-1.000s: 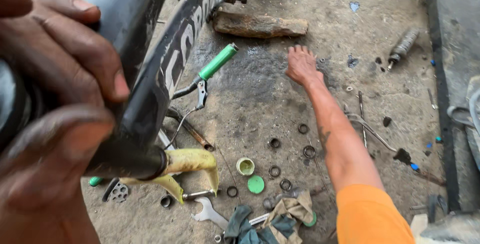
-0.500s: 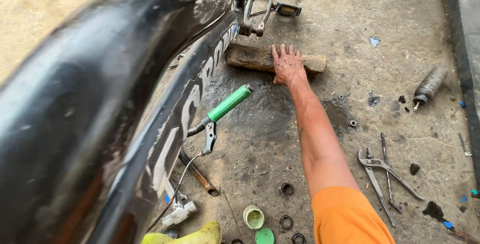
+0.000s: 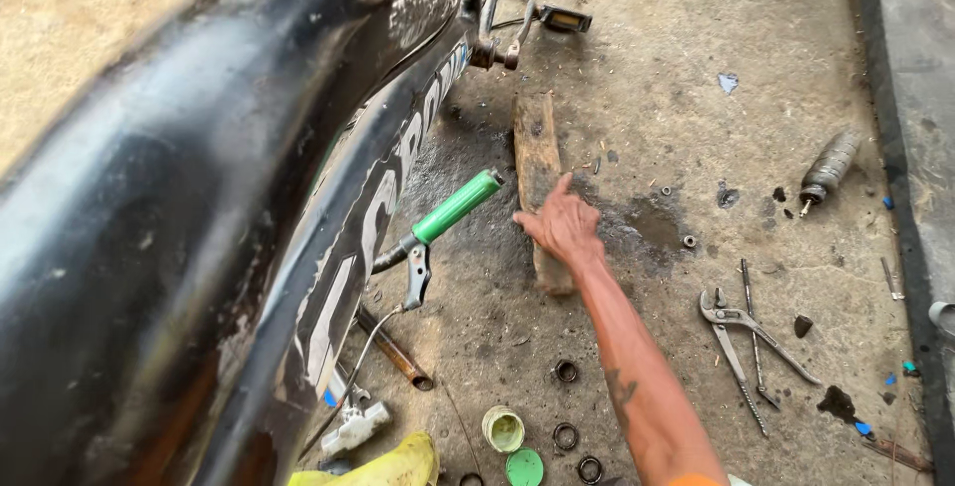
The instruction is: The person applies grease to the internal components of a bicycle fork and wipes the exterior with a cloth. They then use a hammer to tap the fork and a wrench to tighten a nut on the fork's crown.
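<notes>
Right hand [image 3: 563, 227], fingers loose, rests on the wooden block [image 3: 537, 163] mid-frame; best grip it squarely around its middle.

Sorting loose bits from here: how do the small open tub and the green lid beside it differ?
The tub is pale yellowish, stands mouth up and shows a hollow inside. The green lid is bright green, lies flat and is cut by the picture's bottom edge. Both are round and sit on the concrete floor.

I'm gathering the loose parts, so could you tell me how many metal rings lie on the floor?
3 rings: one beside the forearm, one right of the cream cup, one right of the green lid. A fourth may be cut off at the bottom edge.
</notes>
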